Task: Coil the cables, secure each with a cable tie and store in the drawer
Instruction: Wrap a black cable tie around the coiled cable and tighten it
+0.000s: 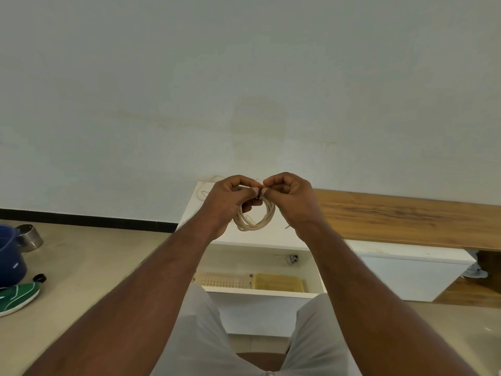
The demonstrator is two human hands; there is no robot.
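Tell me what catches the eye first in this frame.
Both hands, left hand and right hand, meet at centre, pinching a small black cable tie atop a coiled cream cable. Below them the white drawer stands open, with a yellow basket inside.

Single head cam, looks fwd and down, hands (pixel 257 196) close

To my left on the floor: a blue pot (pixel 9 256), a steel tin (pixel 30 236), a green shoe (pixel 16 297); wooden shelf (pixel 406 215) right.
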